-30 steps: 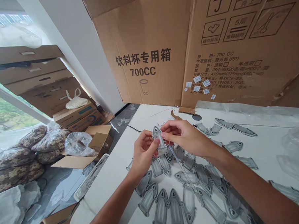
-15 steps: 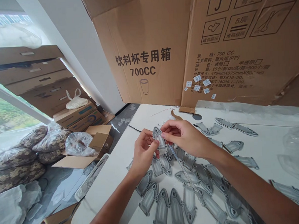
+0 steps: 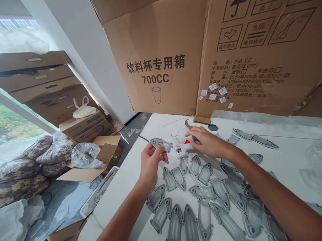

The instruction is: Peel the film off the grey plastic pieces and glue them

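Pinched in my left hand point(image 3: 152, 160) is a grey arch-shaped plastic piece point(image 3: 161, 144) with a clear panel, its pointed end to the left. My right hand point(image 3: 206, 141) is at a white glue gun point(image 3: 180, 148) with a red trigger, its fingers spread over the handle end. Whether those fingers touch the gun is unclear. A pale glue stick point(image 3: 195, 179) extends from the gun toward the front. Many similar grey pieces point(image 3: 174, 224) lie on the white table point(image 3: 122, 204) around and below my hands.
Behind the table stands a large cardboard box point(image 3: 157, 39). A brown curved item point(image 3: 188, 124) and a dark disc point(image 3: 213, 127) lie near it. At left are a white basket point(image 3: 86, 208), an open carton point(image 3: 107, 140) and stuffed bags point(image 3: 55, 150).
My right hand has let go of the grey piece and moved right to the glue gun, which now shows. My left hand has turned the piece sideways and moved slightly left.
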A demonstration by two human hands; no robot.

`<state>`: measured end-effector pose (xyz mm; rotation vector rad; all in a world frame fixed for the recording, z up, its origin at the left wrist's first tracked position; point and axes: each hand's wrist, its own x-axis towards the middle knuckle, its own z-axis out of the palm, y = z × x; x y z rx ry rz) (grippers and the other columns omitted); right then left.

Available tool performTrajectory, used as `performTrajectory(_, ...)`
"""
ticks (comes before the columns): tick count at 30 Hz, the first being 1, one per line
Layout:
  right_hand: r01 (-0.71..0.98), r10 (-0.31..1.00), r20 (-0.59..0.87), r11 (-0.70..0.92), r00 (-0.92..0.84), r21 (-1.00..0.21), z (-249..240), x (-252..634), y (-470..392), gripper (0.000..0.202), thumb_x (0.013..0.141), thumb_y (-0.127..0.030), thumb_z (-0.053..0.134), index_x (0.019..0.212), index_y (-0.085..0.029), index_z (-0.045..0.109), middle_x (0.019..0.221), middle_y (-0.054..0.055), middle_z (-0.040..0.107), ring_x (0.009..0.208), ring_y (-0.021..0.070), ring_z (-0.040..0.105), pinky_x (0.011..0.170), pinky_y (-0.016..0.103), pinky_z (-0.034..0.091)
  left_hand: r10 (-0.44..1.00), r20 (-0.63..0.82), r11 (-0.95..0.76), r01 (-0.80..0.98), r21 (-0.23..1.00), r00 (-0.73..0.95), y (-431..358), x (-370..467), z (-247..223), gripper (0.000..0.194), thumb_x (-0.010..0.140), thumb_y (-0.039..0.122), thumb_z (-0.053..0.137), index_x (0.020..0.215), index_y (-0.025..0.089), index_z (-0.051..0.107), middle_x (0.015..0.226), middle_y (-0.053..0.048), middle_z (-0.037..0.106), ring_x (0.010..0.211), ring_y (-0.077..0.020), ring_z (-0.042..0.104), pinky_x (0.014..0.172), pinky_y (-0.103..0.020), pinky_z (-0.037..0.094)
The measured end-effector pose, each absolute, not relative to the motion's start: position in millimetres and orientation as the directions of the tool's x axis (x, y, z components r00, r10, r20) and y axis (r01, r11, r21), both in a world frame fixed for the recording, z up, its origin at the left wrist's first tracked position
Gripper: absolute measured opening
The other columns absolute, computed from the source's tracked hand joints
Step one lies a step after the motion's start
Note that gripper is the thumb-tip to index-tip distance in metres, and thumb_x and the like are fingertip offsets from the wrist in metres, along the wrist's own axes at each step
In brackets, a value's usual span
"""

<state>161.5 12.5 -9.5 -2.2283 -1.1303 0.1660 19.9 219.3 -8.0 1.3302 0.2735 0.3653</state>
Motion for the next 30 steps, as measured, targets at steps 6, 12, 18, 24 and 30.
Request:
performTrajectory(6,0.751,0.828,0.040,-0.487,0.560,-0.445,-20.2,156.6,16.6,0.057,0.085,0.000,0.062,0.139,-0.019,0.061,0.132,0.013,0.055,0.131,0.0339,0.048,0.104,0.040,0.044,0.473,-0.015,0.220,-0.102,0.970,0.881,223.4,20.8,-6.8,0.023,0.080,0.030,0.081,0.083,0.015,0.064,0.075,-0.001,0.064,0.067,-0.0127,0.063,0.064,-0.024,0.055)
performTrajectory(12,0.747,0.812,0.002,-0.536,0.584,-0.393,-40.3,153.0,30.1,0.049,0.083,0.001,0.063,0.127,-0.021,0.066,0.124,0.010,0.056,0.109,0.0314,0.057,0.092,0.037,0.046,0.496,-0.015,0.196,-0.095,0.976,0.868,220.5,18.2,-3.3,0.036,0.076,0.032,0.090,0.086,0.018,0.058,0.077,0.000,0.070,0.070,-0.0126,0.067,0.073,-0.024,0.056)
performTrajectory(18,0.785,0.798,0.170,-0.485,0.577,-0.386,-39.5,159.3,28.9,0.041,0.082,0.001,0.061,0.116,-0.019,0.070,0.117,0.010,0.059,0.109,0.0304,0.057,0.093,0.037,0.045,0.520,0.011,0.146,-0.101,0.984,0.854,223.0,17.7,-3.3,0.043,0.076,0.033,0.089,0.108,0.017,0.065,0.077,0.000,0.072,0.072,-0.0147,0.072,0.075,-0.025,0.058)
performTrajectory(24,0.674,0.734,0.348,-0.198,0.583,-0.712,-24.4,179.5,8.7,0.037,0.084,-0.015,0.061,0.119,-0.024,0.071,0.117,0.006,0.065,0.106,0.0300,0.061,0.093,0.040,0.044,0.591,0.045,0.151,-0.165,0.975,0.805,223.7,18.8,-4.2,0.035,0.078,0.032,0.087,0.098,0.017,0.063,0.083,-0.001,0.073,0.074,-0.0148,0.074,0.077,-0.026,0.060)
performTrajectory(30,0.115,0.669,0.288,0.292,0.685,-0.950,-1.3,163.1,10.5,0.028,0.084,-0.031,0.072,0.111,-0.024,0.073,0.110,0.006,0.067,0.081,0.0250,0.056,0.066,0.033,0.042,0.665,0.105,0.079,-0.209,0.975,0.739,224.3,17.3,-2.0,0.030,0.083,0.034,0.084,0.095,0.017,0.062,0.083,0.000,0.070,0.073,-0.0168,0.075,0.075,-0.029,0.062)
